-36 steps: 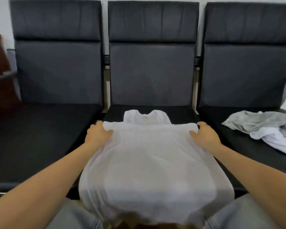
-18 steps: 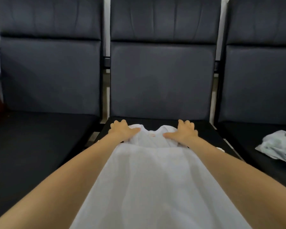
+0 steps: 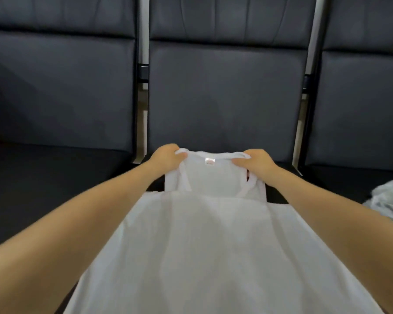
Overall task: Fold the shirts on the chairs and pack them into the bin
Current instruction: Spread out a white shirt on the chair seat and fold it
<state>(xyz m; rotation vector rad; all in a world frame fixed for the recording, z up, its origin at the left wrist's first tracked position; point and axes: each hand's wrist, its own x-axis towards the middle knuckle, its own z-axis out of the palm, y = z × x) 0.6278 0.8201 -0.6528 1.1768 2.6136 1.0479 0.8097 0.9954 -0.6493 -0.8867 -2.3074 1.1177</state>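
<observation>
Your left hand (image 3: 166,156) has its grip curled tight on the left shoulder strap of the white shirt (image 3: 213,234), thumb on top; your right hand (image 3: 256,163) pinches the right strap the same way. The shirt lies spread on the middle chair (image 3: 222,98), neck label up. A crumpled grey shirt (image 3: 388,202) sits on the right-hand chair (image 3: 361,109)

Shirt (image 3: 213,234) on middle chair (image 3: 225,98); second shirt (image 3: 390,205) on chair to right.
</observation>
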